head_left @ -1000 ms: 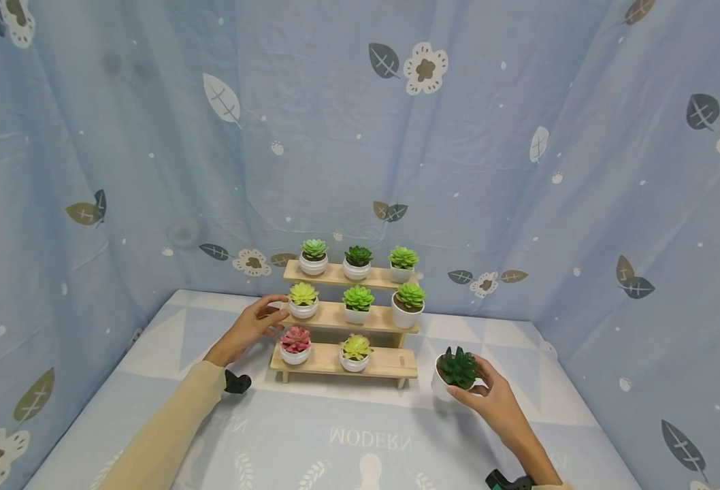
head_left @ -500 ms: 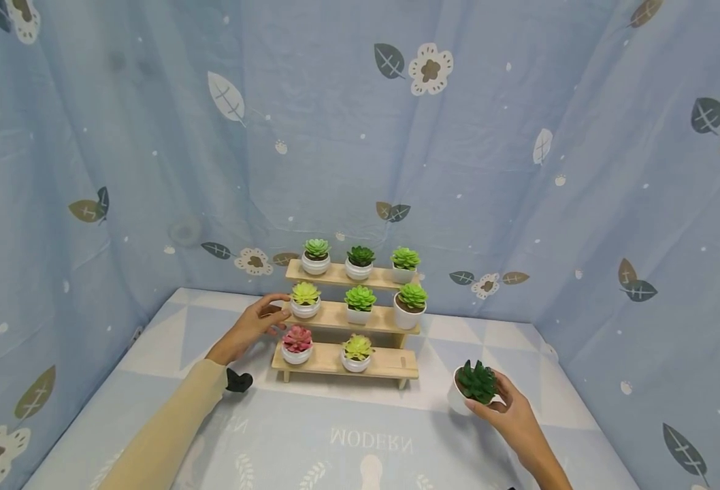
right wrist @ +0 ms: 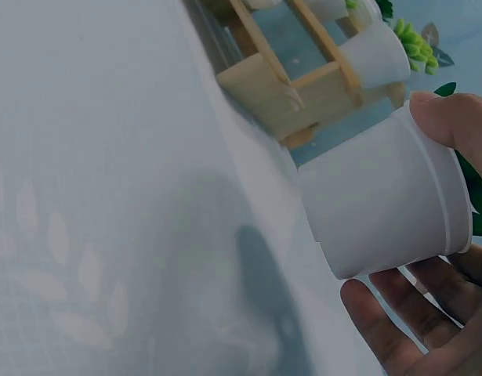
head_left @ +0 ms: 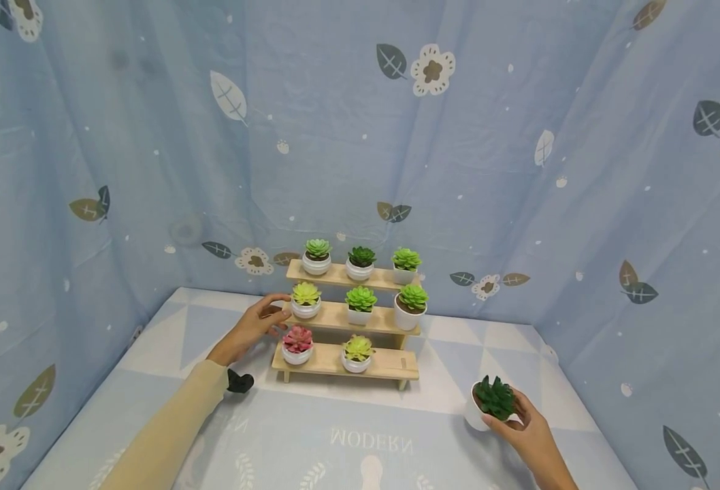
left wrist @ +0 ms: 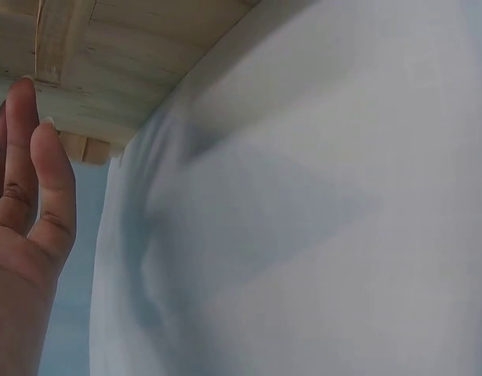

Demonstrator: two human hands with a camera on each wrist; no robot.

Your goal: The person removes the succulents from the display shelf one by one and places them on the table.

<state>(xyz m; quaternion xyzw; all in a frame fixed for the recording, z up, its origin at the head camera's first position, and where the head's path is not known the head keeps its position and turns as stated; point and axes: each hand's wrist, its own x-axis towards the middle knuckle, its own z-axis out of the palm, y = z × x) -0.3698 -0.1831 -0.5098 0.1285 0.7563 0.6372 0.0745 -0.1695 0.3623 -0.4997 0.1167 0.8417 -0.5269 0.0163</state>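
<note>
My right hand (head_left: 530, 434) grips a potted succulent (head_left: 493, 401) with dark green pointed leaves, off the right front of a wooden stand (head_left: 390, 367). In the right wrist view its white pot (right wrist: 382, 200) is tilted, thumb on the rim and fingers along the other side; a shadow lies on the cloth. At the left end of the stand's middle shelf, my left hand (head_left: 252, 331) stays beside the yellow-green succulent (head_left: 306, 299). Its visible fingers (left wrist: 54, 188) extend near the shelf's underside in the left wrist view; contact is unclear.
Several small potted succulents fill the upper two shelves. On the lowest stand a pink succulent (head_left: 297, 344) and a yellow-green rosette (head_left: 356, 352), with bare wood to their right. A patterned cloth (head_left: 311, 435) covers the table; a blue curtain (head_left: 311, 136) hangs behind.
My right hand has carried the dark green succulent rightward and toward me, away from the stand. The left hand has kept its place at the shelf end.
</note>
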